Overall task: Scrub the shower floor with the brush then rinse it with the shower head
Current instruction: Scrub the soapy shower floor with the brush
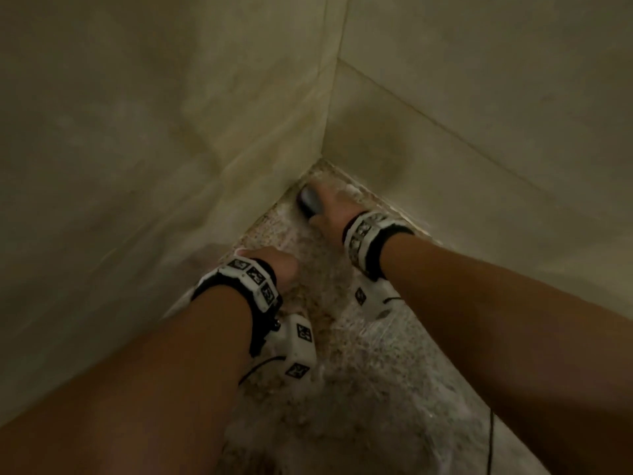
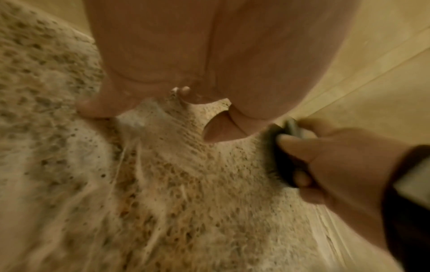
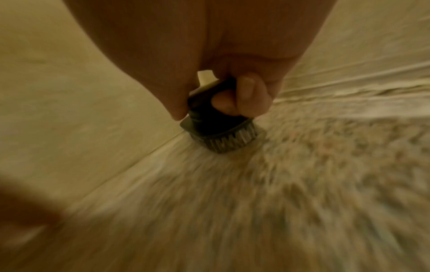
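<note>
Brush (image 3: 216,127) in right hand (image 1: 330,207), hard against wall corner (image 1: 317,159).

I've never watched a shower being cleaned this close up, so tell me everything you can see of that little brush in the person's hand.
The brush is small, dark and round-bodied, looking like plastic, with a stubby handle on top and a ring of short, paler bristles below. The right hand grips the handle, fingers curled round it. It stands roughly upright, bristles pressed on the speckled, foamy shower floor, right where the floor meets the wall near the corner. Blur hides finer detail.
</note>
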A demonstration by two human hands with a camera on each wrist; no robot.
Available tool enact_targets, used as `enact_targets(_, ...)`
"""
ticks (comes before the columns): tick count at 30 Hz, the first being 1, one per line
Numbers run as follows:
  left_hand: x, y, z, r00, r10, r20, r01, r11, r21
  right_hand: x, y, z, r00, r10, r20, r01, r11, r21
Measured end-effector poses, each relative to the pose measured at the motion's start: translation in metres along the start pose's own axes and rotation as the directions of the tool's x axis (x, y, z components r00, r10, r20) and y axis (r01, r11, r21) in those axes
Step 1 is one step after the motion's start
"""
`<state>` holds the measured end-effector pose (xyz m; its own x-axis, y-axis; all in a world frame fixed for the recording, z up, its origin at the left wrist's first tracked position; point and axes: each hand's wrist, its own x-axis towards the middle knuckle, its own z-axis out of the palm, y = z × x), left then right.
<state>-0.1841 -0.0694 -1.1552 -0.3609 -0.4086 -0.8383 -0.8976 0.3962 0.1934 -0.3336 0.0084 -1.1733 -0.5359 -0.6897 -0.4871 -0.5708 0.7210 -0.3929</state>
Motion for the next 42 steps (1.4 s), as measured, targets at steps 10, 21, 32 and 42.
enact_targets(10,0.008,0.008,0.011,0.995,0.062,-0.079,-0.064,0.998,-0.021,-0.074,0.039,0.015,0.988,0.142,0.062,-0.148,0.984,0.097)
enact_targets(21,-0.01,0.054,0.043,0.987,0.036,-0.159,0.016,0.949,0.315,-0.165,0.08,0.057,0.905,0.412,-0.104,-0.348,0.858,0.377)
enact_targets(32,-0.025,0.102,0.075,0.987,0.111,-0.112,-0.091,0.981,0.171,-0.283,0.16,0.076,0.722,0.685,-0.097,-0.592,0.684,0.426)
enact_targets(42,-0.044,0.127,0.085,0.979,0.132,-0.154,-0.089,0.962,0.259,-0.223,0.074,0.097,0.926,0.375,-0.042,-0.333,0.863,0.381)
